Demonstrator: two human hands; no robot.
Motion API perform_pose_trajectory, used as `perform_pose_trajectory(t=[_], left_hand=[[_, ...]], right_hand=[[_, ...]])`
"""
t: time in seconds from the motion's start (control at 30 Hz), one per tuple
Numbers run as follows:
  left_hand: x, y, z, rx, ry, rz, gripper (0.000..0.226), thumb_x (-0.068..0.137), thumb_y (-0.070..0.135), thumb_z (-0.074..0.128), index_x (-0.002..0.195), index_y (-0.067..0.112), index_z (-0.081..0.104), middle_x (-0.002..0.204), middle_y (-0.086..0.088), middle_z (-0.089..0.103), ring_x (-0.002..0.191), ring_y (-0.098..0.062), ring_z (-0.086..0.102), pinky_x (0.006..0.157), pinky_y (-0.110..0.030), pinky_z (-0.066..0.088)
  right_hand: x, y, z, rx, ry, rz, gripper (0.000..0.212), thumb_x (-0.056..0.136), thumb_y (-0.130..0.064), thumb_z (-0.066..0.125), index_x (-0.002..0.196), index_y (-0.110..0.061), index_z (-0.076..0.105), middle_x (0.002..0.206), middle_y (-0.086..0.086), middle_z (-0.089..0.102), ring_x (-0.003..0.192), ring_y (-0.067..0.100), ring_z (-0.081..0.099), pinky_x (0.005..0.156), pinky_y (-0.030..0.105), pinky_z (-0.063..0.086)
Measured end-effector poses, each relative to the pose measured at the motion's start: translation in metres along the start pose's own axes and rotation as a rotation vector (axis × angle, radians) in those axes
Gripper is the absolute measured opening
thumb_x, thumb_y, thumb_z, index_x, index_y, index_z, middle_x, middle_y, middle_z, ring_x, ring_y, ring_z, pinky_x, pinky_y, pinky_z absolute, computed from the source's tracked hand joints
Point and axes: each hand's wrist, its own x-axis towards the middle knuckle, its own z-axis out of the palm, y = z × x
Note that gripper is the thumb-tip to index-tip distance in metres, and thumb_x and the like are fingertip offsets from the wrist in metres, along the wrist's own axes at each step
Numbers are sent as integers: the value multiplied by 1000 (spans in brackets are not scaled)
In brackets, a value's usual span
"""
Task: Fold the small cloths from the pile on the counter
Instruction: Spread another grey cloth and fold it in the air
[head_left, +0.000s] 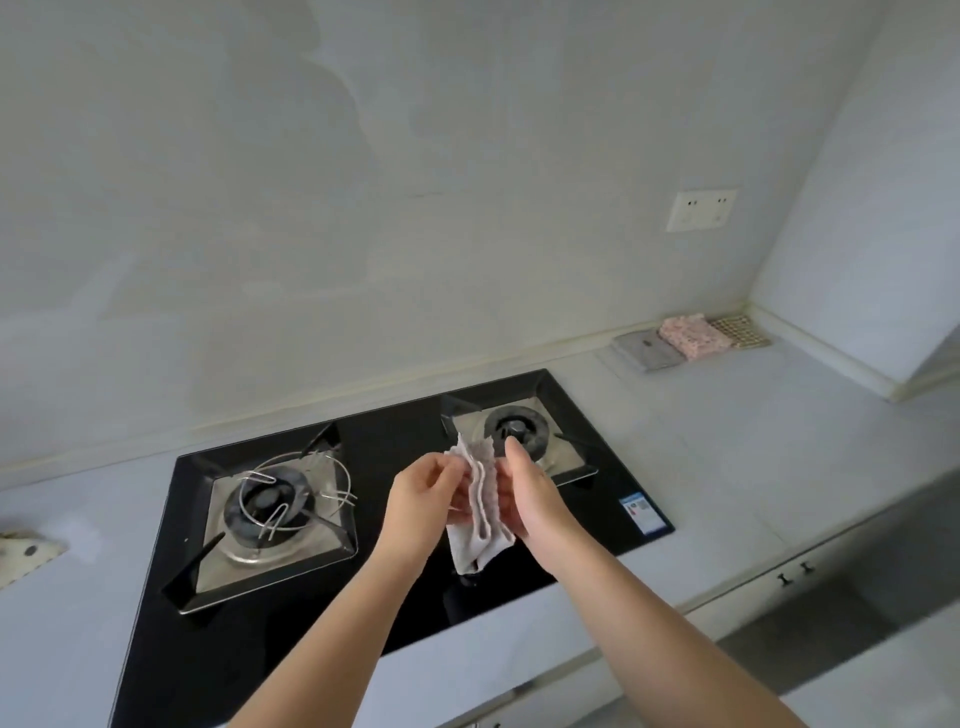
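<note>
Both my hands meet above the black hob (395, 436) in the head view. My left hand (423, 499) and right hand (532, 501) each pinch one side of a small pale grey cloth (480, 491). My fingers (515, 457) are clenched on its bunched, wavy upper edge, while its lower end hangs free over the glass, near the right burner (519, 428). Well apart, other cloths (685, 336), grey, pink and tan mesh, lie flat side by side in the far right corner of the worktop (727, 447). The fold looks barely begun. To do it well, I judge I should find two corners, draw that edge taut, bring edge squarely to edge, and set the result on the worktop rather than the burner.
</note>
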Motion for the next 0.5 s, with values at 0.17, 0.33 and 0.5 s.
perform_pose_trajectory(t=[0.17, 0.33, 0.5], left_hand=[[25, -1, 17, 396, 19, 179, 30, 78, 20, 78, 97, 21, 55, 95, 4, 61, 79, -6, 58, 67, -11, 45], [63, 11, 8, 616, -271, 200, 41, 80, 35, 75, 116, 30, 55, 110, 22, 57, 101, 3, 53, 86, -13, 42], [104, 22, 24, 527, -395, 153, 11, 82, 38, 74, 83, 30, 66, 81, 11, 70, 74, -1, 67, 67, -18, 51]], right_hand=[[19, -8, -30, -96, -143, -2, 68, 99, -59, 28, 94, -5, 69, 64, 1, 61, 59, 12, 57, 62, 24, 50], [45, -30, -54, -282, -330, -6, 68, 97, -65, 21, 88, -10, 59, 52, -7, 45, 49, 9, 41, 60, 25, 37], [75, -61, -79, -543, -308, -42, 76, 73, -79, 46, 94, -9, 65, 80, 3, 67, 77, 21, 63, 79, 35, 47]])
